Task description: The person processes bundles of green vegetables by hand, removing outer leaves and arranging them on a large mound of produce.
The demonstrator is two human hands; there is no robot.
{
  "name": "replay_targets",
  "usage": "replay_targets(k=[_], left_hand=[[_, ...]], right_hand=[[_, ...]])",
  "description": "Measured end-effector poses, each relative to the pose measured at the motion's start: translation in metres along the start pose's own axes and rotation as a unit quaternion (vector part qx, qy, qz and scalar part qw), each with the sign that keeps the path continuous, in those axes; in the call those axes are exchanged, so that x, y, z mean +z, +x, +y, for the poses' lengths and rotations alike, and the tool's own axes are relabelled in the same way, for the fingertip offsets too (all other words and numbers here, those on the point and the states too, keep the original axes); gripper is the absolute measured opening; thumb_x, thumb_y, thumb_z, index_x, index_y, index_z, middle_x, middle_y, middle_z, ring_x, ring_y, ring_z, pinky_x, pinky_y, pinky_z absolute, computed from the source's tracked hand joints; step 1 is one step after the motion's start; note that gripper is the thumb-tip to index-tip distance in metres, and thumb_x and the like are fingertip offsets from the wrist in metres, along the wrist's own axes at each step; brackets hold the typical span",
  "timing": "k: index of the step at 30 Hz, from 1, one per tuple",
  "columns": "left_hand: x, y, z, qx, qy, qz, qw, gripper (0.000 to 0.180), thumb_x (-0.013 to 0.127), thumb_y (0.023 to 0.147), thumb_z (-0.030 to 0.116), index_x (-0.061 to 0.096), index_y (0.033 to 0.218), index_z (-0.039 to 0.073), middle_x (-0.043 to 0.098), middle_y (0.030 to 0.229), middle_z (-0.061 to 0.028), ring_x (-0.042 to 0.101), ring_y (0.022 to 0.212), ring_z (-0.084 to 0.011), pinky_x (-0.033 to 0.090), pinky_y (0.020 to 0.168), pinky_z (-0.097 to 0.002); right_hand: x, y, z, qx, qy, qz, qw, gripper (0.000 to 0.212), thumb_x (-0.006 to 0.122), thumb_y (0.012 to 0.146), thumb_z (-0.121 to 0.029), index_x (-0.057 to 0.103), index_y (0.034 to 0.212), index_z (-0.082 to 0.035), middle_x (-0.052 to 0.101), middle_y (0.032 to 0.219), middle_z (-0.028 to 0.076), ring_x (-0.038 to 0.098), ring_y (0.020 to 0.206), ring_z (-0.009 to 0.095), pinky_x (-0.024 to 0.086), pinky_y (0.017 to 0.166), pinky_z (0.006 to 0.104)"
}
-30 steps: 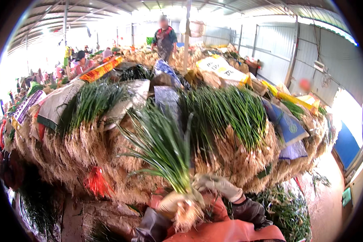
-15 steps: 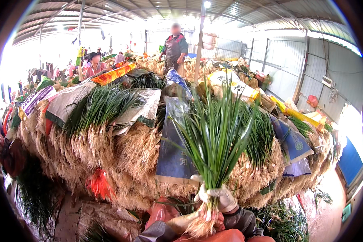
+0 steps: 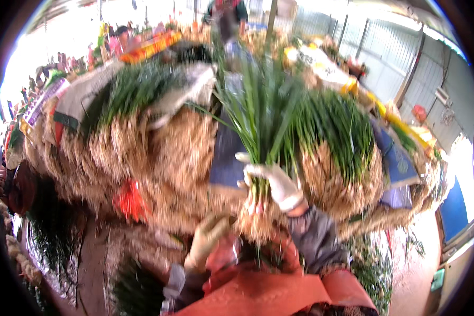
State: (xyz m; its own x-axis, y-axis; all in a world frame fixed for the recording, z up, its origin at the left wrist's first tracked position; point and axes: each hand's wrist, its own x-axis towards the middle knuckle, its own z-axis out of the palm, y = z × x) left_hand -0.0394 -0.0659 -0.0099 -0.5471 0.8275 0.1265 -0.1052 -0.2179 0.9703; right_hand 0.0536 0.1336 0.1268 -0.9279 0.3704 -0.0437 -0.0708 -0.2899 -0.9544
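Observation:
A bunch of green onions stands upright in front of me, leaves up and pale bulbs and stringy roots hanging down. My right hand, in a whitish glove, is closed round its stems just above the bulbs. Low beside the roots, on their left, is my left hand in a cream glove. Its fingers point toward the roots and are too blurred to read; whether they touch is unclear. Behind the bunch, more green onions lie on the heap with their roots toward me.
A long heap of rooty onions spans the view, partly covered by sacks, among them a blue one. A red plastic bag hangs at its front. Loose green leaves lie at lower right. A person stands behind the heap.
The bunch and my right hand have come higher in the picture. My left hand has left the bunch's stems and moved down and left. The view has tilted downward.

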Motion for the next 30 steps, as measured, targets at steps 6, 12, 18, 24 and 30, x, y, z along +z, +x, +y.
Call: replay_targets(k=[6,12,18,24,30], left_hand=[[0.031,0.053,-0.011,-0.084,-0.318,-0.094,0.94,0.023,0.056,0.095,0.03,0.06,0.101,0.009,0.059,0.094,-0.0015,0.056,0.083,-0.0111,0.048,0.074,-0.0257],[0.068,0.058,0.034,-0.233,-0.463,-0.024,0.855,0.012,0.062,0.089,0.018,0.061,0.092,0.007,0.062,0.082,0.0,0.06,0.064,-0.009,0.051,0.057,-0.0216],[0.08,0.093,0.038,-0.203,-0.543,-0.101,0.809,0.02,0.059,0.09,0.018,0.062,0.105,0.005,0.066,0.086,-0.0059,0.065,0.077,-0.0208,0.056,0.069,-0.0354],[0.104,0.091,0.05,-0.072,-0.467,-0.035,0.88,0.019,0.056,0.092,0.018,0.061,0.102,0.003,0.067,0.094,-0.0082,0.065,0.089,-0.0202,0.053,0.083,-0.0324],[0.096,0.093,0.007,0.005,-0.341,-0.12,0.932,0.04,0.058,0.09,0.012,0.046,0.126,-0.001,0.057,0.118,-0.0089,0.057,0.102,-0.0148,0.052,0.086,-0.0278]], right_hand=[[0.014,0.028,0.042,0.099,0.088,-0.038,0.99,0.047,0.06,0.091,-0.024,0.05,0.126,0.006,0.06,0.087,0.004,0.062,0.053,0.02,0.055,0.045,0.0297],[-0.024,0.063,0.038,0.094,-0.238,-0.041,0.966,0.044,0.065,0.088,-0.041,0.067,0.098,0.002,0.068,0.079,0.009,0.062,0.064,0.014,0.051,0.059,0.0289],[-0.023,-0.003,0.004,-0.41,-0.456,0.3,0.731,0.032,0.073,0.083,-0.022,0.065,0.103,0.002,0.066,0.088,0.014,0.065,0.079,0.026,0.05,0.07,0.0349],[0.006,-0.048,0.032,-0.428,-0.586,0.215,0.654,0.026,0.072,0.077,-0.004,0.068,0.103,-0.005,0.065,0.091,0.006,0.061,0.088,0.022,0.047,0.081,0.0353],[0.011,-0.035,0.024,-0.479,-0.597,0.208,0.609,0.031,0.048,0.091,-0.023,0.063,0.11,-0.003,0.064,0.107,0.01,0.057,0.105,0.026,0.037,0.102,0.0457]])
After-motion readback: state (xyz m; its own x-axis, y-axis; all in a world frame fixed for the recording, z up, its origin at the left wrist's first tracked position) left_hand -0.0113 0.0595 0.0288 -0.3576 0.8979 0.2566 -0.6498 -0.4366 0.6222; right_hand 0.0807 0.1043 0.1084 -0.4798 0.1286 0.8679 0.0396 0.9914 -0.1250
